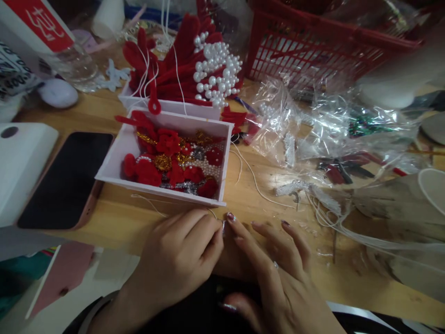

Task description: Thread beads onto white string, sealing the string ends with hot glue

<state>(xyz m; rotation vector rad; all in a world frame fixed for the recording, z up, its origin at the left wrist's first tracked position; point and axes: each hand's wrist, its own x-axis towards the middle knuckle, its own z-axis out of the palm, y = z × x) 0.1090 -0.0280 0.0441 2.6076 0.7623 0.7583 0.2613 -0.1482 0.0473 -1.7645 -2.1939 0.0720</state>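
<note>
My left hand [181, 260] is curled at the near table edge, fingertips pinched together on something tiny near a thin white thread [153, 206]. My right hand [274, 269] rests beside it with fingers stretched out on the wooden table [114, 218], its index fingertip touching the left hand's pinch. Just beyond both hands stands a white box [114, 157] full of red flowers, gold bits and pearls. Behind it a second white box [167, 105] holds red stems and a cluster of white pearl beads [215, 74].
A black phone [66, 178] lies left of the box, beside a white case [21, 167]. Crumpled clear plastic bags [323, 125] and white cords [340, 222] cover the right side. A red basket [313, 46] stands at the back. A pink card [62, 273] lies near left.
</note>
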